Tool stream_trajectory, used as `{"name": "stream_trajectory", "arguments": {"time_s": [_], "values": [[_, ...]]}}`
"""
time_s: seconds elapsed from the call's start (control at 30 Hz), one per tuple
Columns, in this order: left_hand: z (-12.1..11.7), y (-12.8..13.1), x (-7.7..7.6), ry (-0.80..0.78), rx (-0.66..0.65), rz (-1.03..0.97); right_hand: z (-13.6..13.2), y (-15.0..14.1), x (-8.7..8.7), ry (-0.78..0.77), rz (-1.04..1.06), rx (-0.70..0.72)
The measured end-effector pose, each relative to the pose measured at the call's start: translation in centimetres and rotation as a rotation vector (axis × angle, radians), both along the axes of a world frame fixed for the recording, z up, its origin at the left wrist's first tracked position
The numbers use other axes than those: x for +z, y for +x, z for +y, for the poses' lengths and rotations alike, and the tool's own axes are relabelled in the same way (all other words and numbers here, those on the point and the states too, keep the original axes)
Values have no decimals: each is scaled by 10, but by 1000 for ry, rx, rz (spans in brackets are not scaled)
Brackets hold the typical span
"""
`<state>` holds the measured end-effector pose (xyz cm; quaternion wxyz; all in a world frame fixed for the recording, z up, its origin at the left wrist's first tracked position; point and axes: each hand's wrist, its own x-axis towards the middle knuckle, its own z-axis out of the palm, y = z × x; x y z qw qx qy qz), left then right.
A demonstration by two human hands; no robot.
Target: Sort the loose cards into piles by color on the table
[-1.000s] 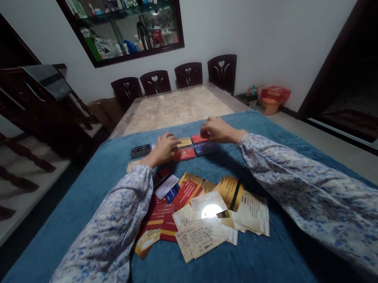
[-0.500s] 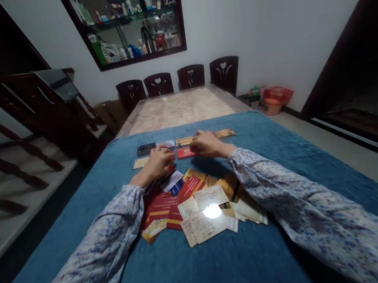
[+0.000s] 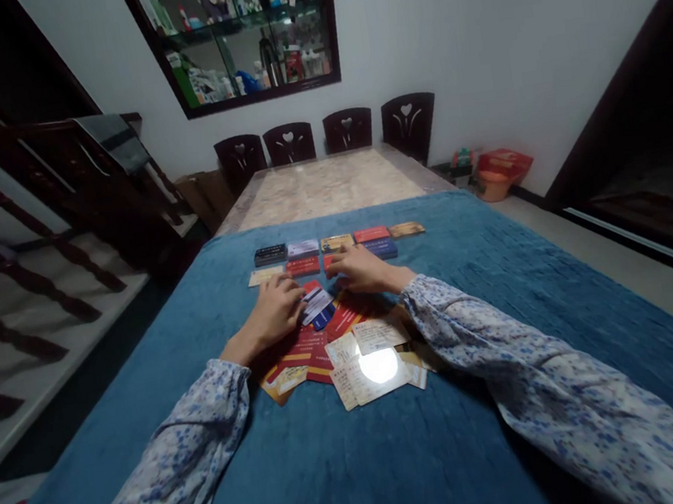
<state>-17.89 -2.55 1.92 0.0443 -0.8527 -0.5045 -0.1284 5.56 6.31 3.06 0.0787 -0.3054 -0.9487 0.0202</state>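
Note:
A heap of overlapping cards lies on the blue cloth (image 3: 266,462). My left hand (image 3: 275,306) rests at the heap's left edge, fingers loosely spread, its tips by a white card with a dark stripe (image 3: 317,302) above a blue card (image 3: 324,317). Over the far side of the heap hovers my right hand (image 3: 364,269), fingers bent and apart, just in front of a partly covered red card. No card shows plainly in either hand. Red cards (image 3: 308,343) and cream printed cards (image 3: 379,334) make up much of the heap. My right sleeve covers its right part.
Beyond my hands, cards lie in two rows: black (image 3: 270,255), pale lilac (image 3: 303,248), yellow (image 3: 336,243), red (image 3: 372,234), brown-gold (image 3: 407,229), cream (image 3: 266,276), red (image 3: 303,267) and blue (image 3: 381,249). Dark chairs (image 3: 348,129) stand past the bare tabletop (image 3: 327,186).
Both hands have drawn back from the rows toward the heap. More of the rows now shows, including red and blue cards on the right. The camera view has shifted slightly.

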Motion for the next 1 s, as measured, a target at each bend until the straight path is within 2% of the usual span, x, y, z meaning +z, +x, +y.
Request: {"name": "stream_trajectory", "arguments": {"time_s": [0.23, 0.4, 0.63, 1.0], "values": [[-16, 5, -3, -15, 73, 27, -11, -14, -14, 5, -17, 56], [-20, 7, -7, -51, 116, 50, -12, -19, -18, -46, -54, 82], [-21, 7, -13, -62, 129, 42, -12, -24, -25, -77, -56, 102], [-24, 10, -10, -63, 123, 59, -7, -23, -35, -66, 6, 127]]}}
